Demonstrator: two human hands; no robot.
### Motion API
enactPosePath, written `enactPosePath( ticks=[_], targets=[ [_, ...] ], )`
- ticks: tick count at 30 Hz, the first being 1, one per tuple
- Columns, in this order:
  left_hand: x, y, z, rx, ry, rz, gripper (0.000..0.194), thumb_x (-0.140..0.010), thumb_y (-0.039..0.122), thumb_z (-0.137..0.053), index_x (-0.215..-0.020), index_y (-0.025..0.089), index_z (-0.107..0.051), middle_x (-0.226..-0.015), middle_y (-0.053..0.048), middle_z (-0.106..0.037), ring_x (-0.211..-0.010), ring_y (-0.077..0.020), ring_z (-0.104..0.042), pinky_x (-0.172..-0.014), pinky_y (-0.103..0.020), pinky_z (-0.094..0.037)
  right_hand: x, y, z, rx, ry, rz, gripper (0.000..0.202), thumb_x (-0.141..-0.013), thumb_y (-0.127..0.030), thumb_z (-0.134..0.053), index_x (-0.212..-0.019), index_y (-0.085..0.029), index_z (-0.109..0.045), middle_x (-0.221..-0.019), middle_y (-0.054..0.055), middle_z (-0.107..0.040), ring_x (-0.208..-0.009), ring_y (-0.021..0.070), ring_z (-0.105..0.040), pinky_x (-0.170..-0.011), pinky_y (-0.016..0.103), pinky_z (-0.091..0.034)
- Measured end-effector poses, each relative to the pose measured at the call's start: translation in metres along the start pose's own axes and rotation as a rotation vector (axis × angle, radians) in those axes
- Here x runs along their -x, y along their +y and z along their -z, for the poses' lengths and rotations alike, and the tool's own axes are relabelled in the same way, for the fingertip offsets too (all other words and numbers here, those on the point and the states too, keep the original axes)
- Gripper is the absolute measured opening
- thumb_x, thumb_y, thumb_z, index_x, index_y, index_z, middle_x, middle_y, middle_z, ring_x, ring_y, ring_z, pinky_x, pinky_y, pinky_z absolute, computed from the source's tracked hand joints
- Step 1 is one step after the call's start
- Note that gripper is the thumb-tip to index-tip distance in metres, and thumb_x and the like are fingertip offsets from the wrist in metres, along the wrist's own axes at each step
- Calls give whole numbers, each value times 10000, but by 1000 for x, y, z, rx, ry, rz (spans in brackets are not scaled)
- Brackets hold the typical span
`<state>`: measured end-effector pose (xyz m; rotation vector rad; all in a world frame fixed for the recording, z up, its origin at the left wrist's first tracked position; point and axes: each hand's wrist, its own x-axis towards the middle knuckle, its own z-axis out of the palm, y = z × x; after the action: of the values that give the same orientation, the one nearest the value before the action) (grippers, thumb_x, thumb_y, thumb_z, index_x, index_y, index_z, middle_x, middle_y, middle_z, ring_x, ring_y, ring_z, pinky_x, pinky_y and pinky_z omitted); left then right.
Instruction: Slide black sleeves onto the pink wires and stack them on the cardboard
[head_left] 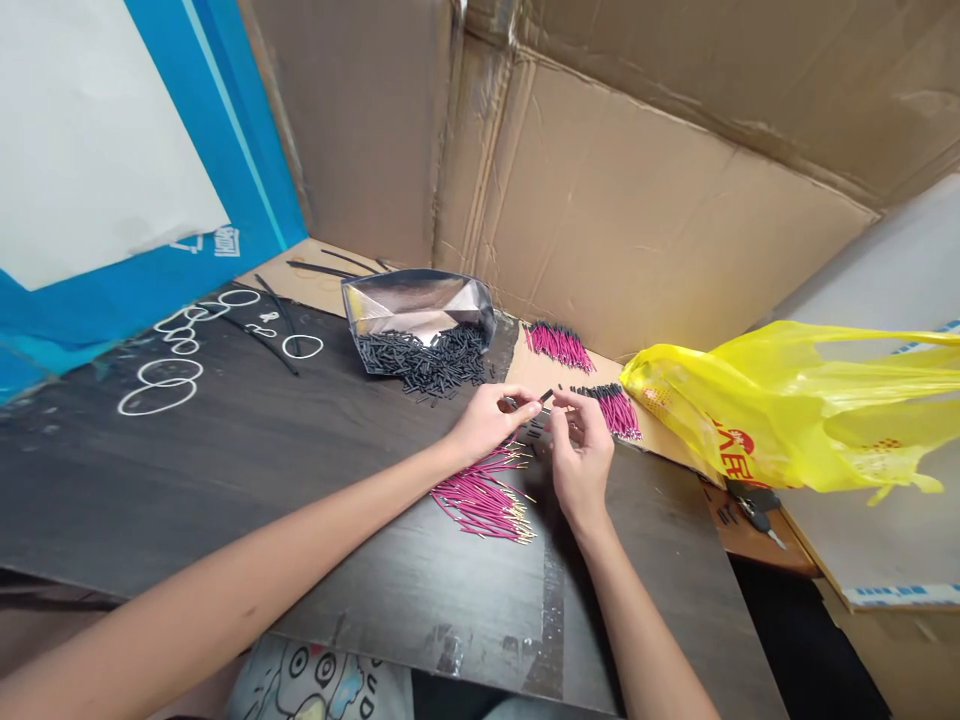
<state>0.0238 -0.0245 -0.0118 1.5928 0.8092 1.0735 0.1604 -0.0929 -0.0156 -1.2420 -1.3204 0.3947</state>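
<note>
My left hand (495, 420) is closed, thumb and finger pinching a short black tube piece (547, 396). Close by on its right, my right hand (582, 455) has its fingers drawn together near the tube's other end; what they hold is too small to make out. Below the hands lies a loose bundle of magenta wires (484, 500) with bare, gold-coloured ends. An open silver-lined bag (420, 300) behind my left hand spills a heap of short black tubes (431, 360). A few loose tube pieces lie on the table between my hands.
Magenta wires with black ends lie in two rows, a far row (559, 346) and a nearer row (619, 412), on cardboard. At right are a yellow plastic bag (787, 400) and a cutting tool (757, 515). White rings (302, 346) and long black tubes (259, 340) lie left. Cardboard walls (637, 190) stand behind.
</note>
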Motion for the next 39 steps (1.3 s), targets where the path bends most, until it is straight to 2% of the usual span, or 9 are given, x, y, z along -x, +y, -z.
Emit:
enactPosePath(
  ticks=[9,14,16,19,23,29,39],
  targets=[
    [-1,-2,-1,-16,6,60,150,-792,268,-713,-851,139,-763,-842,-56,-753,-745,-162,-615,-743,-299,-457,-1,7,-2,-63,-43,-98,223,-949,-389,-570,-1068,-205,-611,-959,64,-643,-799,184,-599,-637,280,-486],
    [-1,-2,0,71,-6,79,194,-794,305,-726,-886,138,-758,-876,-61,-748,-789,-167,-628,-780,-306,-469,0,8,-5,-143,-13,-100,258,-936,-373,-613,-1141,-224,-564,-1022,54,-643,-779,164,-609,-630,267,-477],
    [-2,-2,0,130,1,70,205,-788,320,-736,-877,137,-747,-872,-55,-733,-800,-160,-618,-794,-303,-463,0,9,-7,-141,-51,-123,239,-938,-391,-619,-1097,-217,-579,-947,33,-640,-724,151,-588,-605,254,-459],
    [-1,0,1,217,28,85,212,-774,328,-750,-860,135,-732,-870,-50,-709,-833,-155,-606,-819,-302,-454,1,11,-9,-101,-181,-164,238,-954,-435,-598,-995,-201,-624,-806,4,-617,-659,141,-543,-571,241,-430],
    [0,2,1,273,46,119,208,-756,319,-765,-851,139,-721,-837,-32,-678,-821,-147,-587,-819,-300,-443,2,11,-11,-85,-254,-145,241,-960,-435,-599,-970,-199,-643,-783,-3,-625,-648,140,-545,-583,249,-429],
    [0,1,0,308,33,113,224,-734,321,-785,-846,143,-708,-854,-21,-662,-837,-142,-577,-837,-300,-432,2,7,-11,29,-201,-35,170,-962,-357,-591,-940,-205,-662,-839,10,-661,-698,159,-577,-653,283,-442],
    [0,3,1,342,-34,86,226,-724,313,-788,-851,148,-701,-880,-22,-654,-858,-142,-578,-861,-305,-422,2,9,-9,173,-112,24,135,-981,-304,-543,-938,-215,-636,-839,6,-654,-691,156,-585,-663,280,-447]
  ],
)
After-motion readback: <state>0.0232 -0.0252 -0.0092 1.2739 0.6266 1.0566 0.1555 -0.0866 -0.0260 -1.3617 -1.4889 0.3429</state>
